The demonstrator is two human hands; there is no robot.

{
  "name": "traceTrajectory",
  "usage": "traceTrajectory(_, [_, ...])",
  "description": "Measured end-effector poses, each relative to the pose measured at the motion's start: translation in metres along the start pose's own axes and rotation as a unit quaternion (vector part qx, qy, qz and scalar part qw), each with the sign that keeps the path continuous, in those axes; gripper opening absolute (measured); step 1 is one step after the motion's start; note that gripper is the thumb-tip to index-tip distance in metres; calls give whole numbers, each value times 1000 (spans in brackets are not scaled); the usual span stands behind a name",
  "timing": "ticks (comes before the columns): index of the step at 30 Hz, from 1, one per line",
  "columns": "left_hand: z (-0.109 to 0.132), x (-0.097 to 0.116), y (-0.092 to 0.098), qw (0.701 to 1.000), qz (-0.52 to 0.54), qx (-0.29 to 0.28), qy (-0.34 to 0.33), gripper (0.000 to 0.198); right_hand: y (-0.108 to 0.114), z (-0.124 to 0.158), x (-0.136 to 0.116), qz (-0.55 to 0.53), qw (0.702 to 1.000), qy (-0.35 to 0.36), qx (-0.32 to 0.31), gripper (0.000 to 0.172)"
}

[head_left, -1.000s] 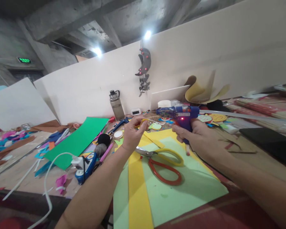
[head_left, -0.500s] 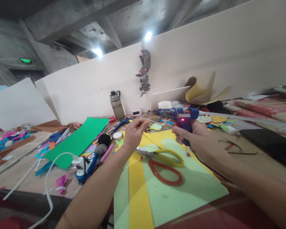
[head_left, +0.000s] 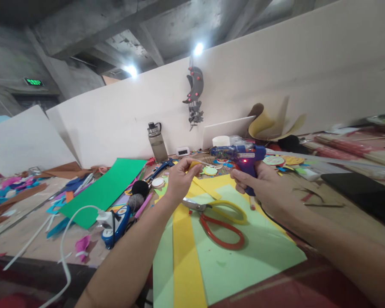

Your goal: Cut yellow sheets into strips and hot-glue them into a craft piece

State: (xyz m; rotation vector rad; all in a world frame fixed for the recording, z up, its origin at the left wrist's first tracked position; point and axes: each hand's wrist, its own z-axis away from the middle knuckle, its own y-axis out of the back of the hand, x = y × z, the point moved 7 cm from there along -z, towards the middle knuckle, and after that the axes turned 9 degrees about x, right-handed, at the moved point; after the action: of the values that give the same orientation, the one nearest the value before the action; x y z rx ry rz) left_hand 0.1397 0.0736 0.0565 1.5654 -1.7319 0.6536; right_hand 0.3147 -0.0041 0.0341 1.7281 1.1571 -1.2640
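My left hand [head_left: 182,177] pinches a small yellow piece [head_left: 194,164] between thumb and fingers, above the yellow and green sheets. In my right hand [head_left: 255,177] is a blue glue gun [head_left: 245,156] with a lit red light, its nozzle end pointing left toward my left hand without touching it. A clear glue stick trails from the gun's back to the right. Below both hands, scissors [head_left: 223,239] with one yellow and one red handle lie on the light green sheet [head_left: 250,265]. A yellow strip [head_left: 188,261] runs beside them.
On the left lie a green sheet [head_left: 105,188], a blue power strip [head_left: 117,229] with a white cable, and a black ball [head_left: 140,188]. A bottle [head_left: 158,143] stands by the white partition. At right is a black flat object [head_left: 362,196].
More of the yellow piece shows between my left fingers. My right hand and the glue gun have shifted very slightly left.
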Motion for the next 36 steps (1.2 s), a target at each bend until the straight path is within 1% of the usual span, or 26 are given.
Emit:
traceTrajectory(3, [3,5,1,1000,-11,-5,-5,22,1,-1,2,-6,1000,-1,5,27])
traceTrajectory(6, [4,6,3,1000,-15,0,1,29,0,-1,3,-52,999,-7,8,26])
traceTrajectory(9, [4,4,3,1000,-8,12,2,36,-2,-1,5,-103,994,-39,7,27])
traceTrajectory(10, [4,5,2,1000,-8,11,-8,36,-3,0,5,-116,992,-54,8,26])
traceTrajectory(12, [6,12,-3,998,-30,-6,-51,35,-5,1,7,-139,987,-80,19,26])
traceTrajectory(14, [10,21,-9,992,-73,-30,-102,31,-6,1,9,-160,981,-100,34,26])
traceTrajectory(16, [16,28,-15,983,-113,-60,-134,28,-9,1,13,-180,976,-115,31,27])
traceTrajectory(19, [23,31,-19,978,-132,-86,-137,30,-16,1,20,-206,970,-132,-2,30])
traceTrajectory(22, [25,29,-17,980,-130,-77,-129,34,-18,2,25,-214,967,-140,-19,31])
traceTrajectory(24, [26,31,-20,976,-134,-81,-152,31,-20,2,27,-218,965,-145,-22,31])
traceTrajectory(25, [27,33,-22,969,-141,-92,-179,28,-21,3,29,-222,963,-149,-24,31])
traceTrajectory(27, [33,39,-31,943,-167,-132,-256,23,-24,3,32,-226,961,-158,-25,32])
traceTrajectory(29, [42,45,-39,901,-204,-173,-342,24,-27,3,37,-231,958,-169,-22,34])
traceTrajectory(31, [53,49,-45,852,-250,-191,-418,27,-28,3,41,-240,954,-179,-17,38])
traceTrajectory(32, [58,50,-47,828,-272,-186,-453,28,-30,3,42,-245,952,-180,-21,40])
traceTrajectory(34, [68,54,-49,787,-299,-150,-518,25,-31,4,42,-243,953,-175,-36,41])
traceTrajectory(36, [77,57,-51,763,-303,-110,-561,23,-30,4,41,-215,962,-163,-41,41])
